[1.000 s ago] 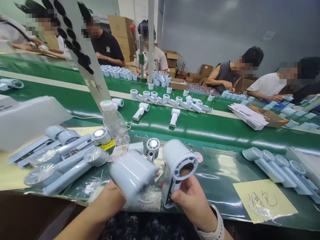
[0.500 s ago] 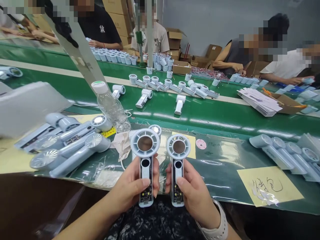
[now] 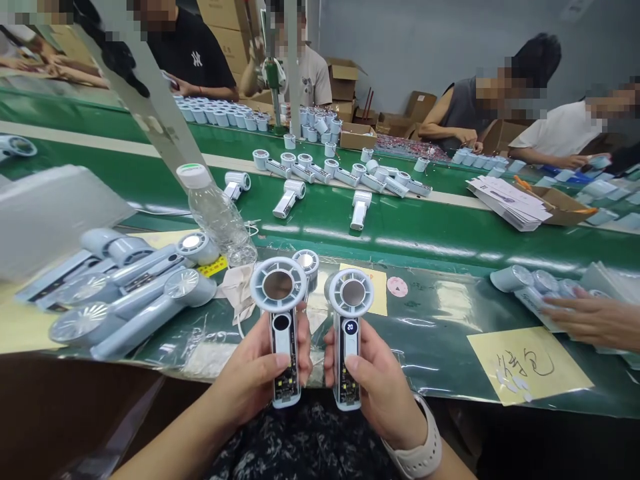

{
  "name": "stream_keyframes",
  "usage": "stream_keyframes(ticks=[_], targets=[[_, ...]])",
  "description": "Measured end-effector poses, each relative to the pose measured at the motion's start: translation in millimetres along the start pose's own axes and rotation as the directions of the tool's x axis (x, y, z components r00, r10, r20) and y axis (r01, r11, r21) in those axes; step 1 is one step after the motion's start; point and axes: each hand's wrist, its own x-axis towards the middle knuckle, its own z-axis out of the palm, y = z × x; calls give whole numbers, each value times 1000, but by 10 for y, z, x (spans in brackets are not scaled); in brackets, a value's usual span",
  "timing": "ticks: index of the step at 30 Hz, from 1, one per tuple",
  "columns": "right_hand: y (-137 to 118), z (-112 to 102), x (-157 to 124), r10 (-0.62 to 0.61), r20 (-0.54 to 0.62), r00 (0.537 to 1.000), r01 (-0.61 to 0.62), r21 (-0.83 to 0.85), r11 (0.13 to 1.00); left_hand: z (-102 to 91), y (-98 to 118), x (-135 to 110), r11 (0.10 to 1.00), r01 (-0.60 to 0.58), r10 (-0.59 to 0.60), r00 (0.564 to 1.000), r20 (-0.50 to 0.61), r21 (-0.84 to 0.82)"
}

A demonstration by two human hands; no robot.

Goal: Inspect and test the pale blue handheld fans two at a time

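My left hand point(image 3: 253, 377) is wrapped round the handle of a pale blue handheld fan point(image 3: 280, 313), held upright with its round head on top and its thumb on the open handle. My right hand point(image 3: 383, 387) grips a second handheld fan point(image 3: 350, 320) the same way, right beside the first. The right fan's small screen is lit and shows a number; the left fan's is dark. Circuit boards show in both open handles. Both are held over the near table edge, above my lap.
A pile of fans point(image 3: 125, 287) lies at the left, next to a plastic bottle point(image 3: 215, 213). More fans point(image 3: 530, 283) lie at the right, where another person's hand point(image 3: 590, 320) reaches, near a yellow note point(image 3: 530, 363). Fans dot the green conveyor point(image 3: 400, 233); several people sit across.
One second ago both fans were tilted and blurred; they now stand upright side by side. The right fan's screen has lit up. Another person's hand has come in at the right.
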Motion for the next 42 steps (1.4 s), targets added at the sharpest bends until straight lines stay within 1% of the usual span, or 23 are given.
stream_keyframes(ticks=[4,7,8,10,12,13,15,17,21,25,28,33,36,38,40,42], targets=[[2,-2,-8,-12,25,1000,13,-36,999,3,-9,-11,1000,16,-16,1000,4,20],[21,17,-22,-5,8,1000,5,-20,1000,6,-35,14,999,31,-31,1000,-2,36],[32,23,-26,1,-7,1000,-1,-9,1000,5,-44,26,999,24,-23,1000,-19,32],[55,28,-32,-3,-47,999,2,-11,1000,-3,-62,42,1000,2,1,996,-89,25],[70,15,-32,-12,-46,999,10,-32,999,-18,-74,37,1000,-9,13,990,-137,28],[74,2,-30,-13,-23,1000,12,-39,999,-27,-78,26,999,-2,7,992,-127,37],[74,-32,-25,-5,33,999,6,-44,999,-43,-81,-4,997,16,-13,999,-50,74],[71,-64,-19,-4,42,999,7,-57,998,-54,-78,-26,992,14,-14,1000,0,128],[60,-81,-8,6,-46,999,-8,-42,999,-48,-75,-9,987,18,-9,998,-54,159],[41,-50,-7,20,-26,999,-19,14,1000,-15,-83,39,991,34,-24,997,-77,133],[39,-24,-6,12,-22,1000,-12,17,1000,-1,-87,50,993,29,-22,998,-61,117],[52,-5,-10,4,-30,1000,-5,-29,1000,-12,-77,10,989,16,-14,1000,-17,146],[62,-11,-8,2,-55,998,-4,-23,1000,-15,-73,-3,988,14,-14,1000,-1,151],[70,-18,-3,0,-85,996,-1,-7,1000,-18,-78,1,988,14,-12,1000,-12,155],[74,-24,3,6,-104,995,-4,21,1000,-22,-87,7,991,14,-12,1000,-12,130],[73,-26,5,21,-103,994,-16,50,999,-28,-97,10,997,16,-17,1000,20,76]])
